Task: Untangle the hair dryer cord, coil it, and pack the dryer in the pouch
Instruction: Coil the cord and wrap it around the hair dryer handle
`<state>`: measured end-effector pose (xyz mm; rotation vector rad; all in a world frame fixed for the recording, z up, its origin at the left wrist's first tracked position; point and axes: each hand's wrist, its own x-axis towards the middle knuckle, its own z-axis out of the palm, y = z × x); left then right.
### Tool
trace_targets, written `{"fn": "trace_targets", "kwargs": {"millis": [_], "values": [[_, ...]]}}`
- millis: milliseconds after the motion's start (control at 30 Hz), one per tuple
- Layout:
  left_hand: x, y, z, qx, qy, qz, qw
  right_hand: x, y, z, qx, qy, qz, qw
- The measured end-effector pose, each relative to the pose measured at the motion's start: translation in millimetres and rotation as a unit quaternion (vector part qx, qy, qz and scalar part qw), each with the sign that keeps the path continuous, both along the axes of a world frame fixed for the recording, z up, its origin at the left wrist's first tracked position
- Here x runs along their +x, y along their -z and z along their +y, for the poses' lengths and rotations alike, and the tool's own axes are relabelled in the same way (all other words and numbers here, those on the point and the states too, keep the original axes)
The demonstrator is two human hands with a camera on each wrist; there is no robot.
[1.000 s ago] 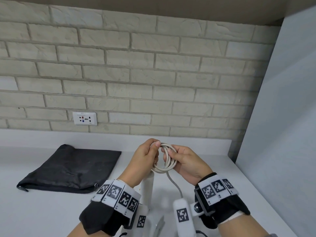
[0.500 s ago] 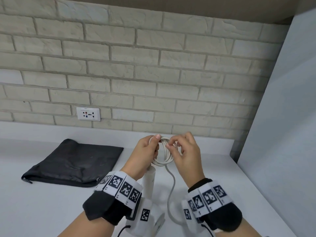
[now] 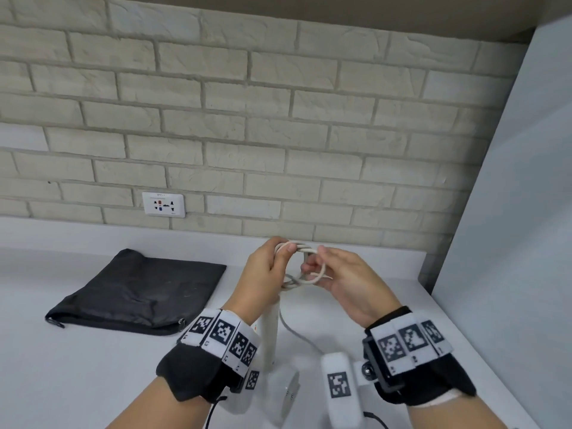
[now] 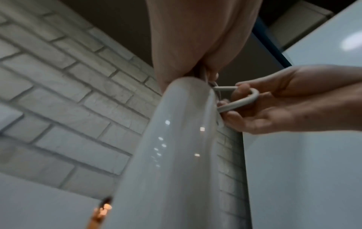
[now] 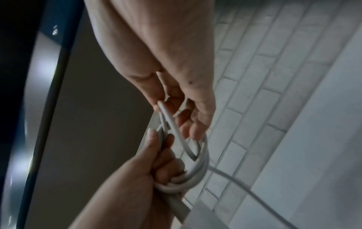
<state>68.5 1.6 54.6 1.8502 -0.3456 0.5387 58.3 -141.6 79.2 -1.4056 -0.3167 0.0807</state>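
Observation:
My left hand (image 3: 272,267) grips a small coil of white cord (image 3: 305,281) above the counter, fingers curled round the loops (image 5: 188,178). My right hand (image 3: 328,270) pinches one loop of the cord (image 4: 239,102) beside the coil. The white hair dryer (image 3: 272,342) hangs below my left hand, its handle (image 4: 170,155) filling the left wrist view. A slack length of cord (image 3: 297,332) runs down from the coil toward the dryer. The black pouch (image 3: 139,292) lies flat on the counter to the left.
A white counter (image 3: 77,366) meets a brick wall with a wall socket (image 3: 163,204) behind the pouch. A pale panel (image 3: 510,243) closes off the right side. Marker bands wrap both wrists.
My right hand has turned palm-up and drawn a cord loop rightward from the coil. The left hand keeps its hold on the coil; the camera view shifted slightly.

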Motion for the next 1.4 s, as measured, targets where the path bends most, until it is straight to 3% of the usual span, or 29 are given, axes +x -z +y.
{"fn": "trace_targets", "kwargs": {"millis": [67,167,300,433,500,567,633,700,800,967,1100,1200,1267,1400], "values": [[3.1,-0.2,3.9,-0.001,-0.012,0.000,1.000,-5.1,-2.9,-9.8,0.049,-0.037,0.018,0.998],[9.0,-0.7,9.1,-0.029,-0.011,0.029,0.999,-7.6,1.3,-26.7,-0.047,0.010,-0.034,0.998],[10.4,0.9,4.7,-0.004,-0.013,0.029,0.999,-5.4,4.7,-51.2,-0.149,0.127,-0.120,0.973],[12.0,0.5,2.1,-0.006,-0.018,0.014,1.000,-6.9,8.9,-65.4,-0.199,0.142,-0.152,0.958],[13.7,-0.2,4.6,-0.014,-0.031,0.013,0.999,-9.0,12.3,-71.5,-0.157,0.127,-0.127,0.971],[15.6,-1.1,8.1,-0.021,-0.044,0.022,0.999,-11.1,13.0,-78.2,-0.032,0.075,-0.076,0.994],[18.5,-2.1,11.4,-0.029,-0.053,0.033,0.998,-13.5,10.9,-83.2,0.054,0.033,-0.059,0.996],[20.9,-3.2,14.0,-0.040,-0.060,0.040,0.997,-13.8,10.3,-85.4,0.063,0.043,-0.075,0.994],[20.9,-3.9,15.4,-0.041,-0.067,0.032,0.996,-19.8,9.2,-82.5,-0.026,0.117,-0.140,0.983],[18.4,-4.0,17.9,-0.093,-0.051,0.054,0.993,-23.5,14.6,-87.3,-0.153,0.238,-0.199,0.938],[18.3,-1.1,17.6,-0.064,-0.073,0.019,0.995,-8.9,37.0,-96.7,-0.354,0.299,-0.218,0.859],[18.1,-0.8,17.7,-0.071,-0.062,0.032,0.995,-1.9,50.8,-94.5,-0.420,0.313,-0.234,0.819],[17.8,-1.1,18.6,-0.089,-0.053,0.047,0.994,4.9,55.7,-91.9,-0.432,0.310,-0.238,0.813],[13.1,-1.9,16.8,-0.102,-0.042,0.049,0.993,20.7,56.8,-76.0,-0.452,0.238,-0.194,0.837]]}}
